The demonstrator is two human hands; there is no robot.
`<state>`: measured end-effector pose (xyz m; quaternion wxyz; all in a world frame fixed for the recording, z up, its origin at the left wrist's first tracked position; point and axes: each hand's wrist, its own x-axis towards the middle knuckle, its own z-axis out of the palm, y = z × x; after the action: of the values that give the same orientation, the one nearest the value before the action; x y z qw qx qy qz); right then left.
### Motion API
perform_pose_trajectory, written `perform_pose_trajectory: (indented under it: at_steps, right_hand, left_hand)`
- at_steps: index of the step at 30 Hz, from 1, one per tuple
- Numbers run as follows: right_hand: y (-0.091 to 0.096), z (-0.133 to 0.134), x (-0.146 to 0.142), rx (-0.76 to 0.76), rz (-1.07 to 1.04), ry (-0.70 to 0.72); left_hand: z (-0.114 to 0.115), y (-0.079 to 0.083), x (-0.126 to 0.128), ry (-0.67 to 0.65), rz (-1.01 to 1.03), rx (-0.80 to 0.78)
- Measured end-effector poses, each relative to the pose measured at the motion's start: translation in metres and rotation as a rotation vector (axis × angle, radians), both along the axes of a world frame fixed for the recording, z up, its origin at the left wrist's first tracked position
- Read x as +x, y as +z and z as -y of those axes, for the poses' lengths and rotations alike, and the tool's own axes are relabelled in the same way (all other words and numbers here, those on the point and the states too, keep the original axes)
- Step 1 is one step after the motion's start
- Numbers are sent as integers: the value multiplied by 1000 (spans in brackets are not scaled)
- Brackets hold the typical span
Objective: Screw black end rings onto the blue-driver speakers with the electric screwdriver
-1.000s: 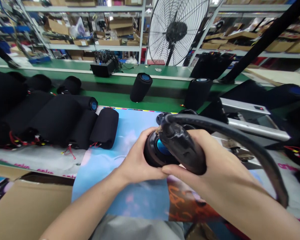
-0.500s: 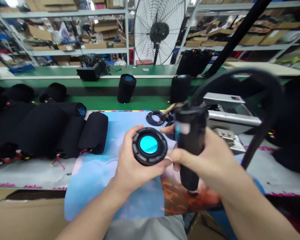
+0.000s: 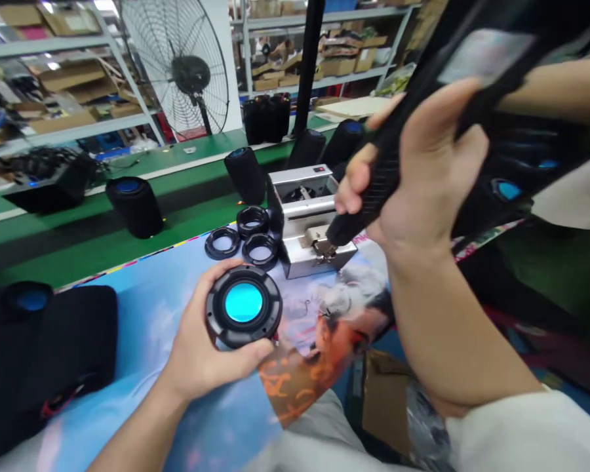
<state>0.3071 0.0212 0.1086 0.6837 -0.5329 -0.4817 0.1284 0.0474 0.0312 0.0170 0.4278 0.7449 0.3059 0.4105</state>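
In my left hand (image 3: 196,347), wrapped round its sides, is a round black speaker (image 3: 243,305) with a shiny blue centre, facing up. A bit of red wire shows under its right edge. My right hand (image 3: 417,170) grips a black electric screwdriver (image 3: 391,154), held slanted with its narrow end pointing down and left. That end is over the front of a silver metal screw feeder (image 3: 307,213); whether the bit touches it I cannot tell. Several black plastic rings (image 3: 222,243) lie between the speaker and the feeder.
A printed mat (image 3: 142,314) covers the bench. Black fabric-covered cylinders (image 3: 135,206) stand on the green surface behind, and more lie at left (image 3: 78,341). A large fan (image 3: 191,75) and loaded shelves are at the back. A black post (image 3: 309,65) rises behind the feeder.
My view has turned to the right. The right hand has moved from beside the speaker to the screw feeder, tilting the screwdriver. My left hand still holds the speaker.
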Motion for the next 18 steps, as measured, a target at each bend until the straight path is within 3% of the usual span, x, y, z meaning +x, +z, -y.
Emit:
perform_pose_trajectory:
  at_steps: [5,13,15,18]
  right_hand:
    - [-4,-10,2,-101,-44,157]
    - [-20,-22,4,-10,-219,222]
    - [-13,-18,1,110,-277,214]
    - [18,-4,-10,280,-279,217]
  left_hand:
    - [-10,2,29,-126,29,-33]
    - [-17,-2,29,-204,69,-66]
    - [-17,-2,29,-233,80,-90]
    - [-17,-1,31,-290,95,-110]
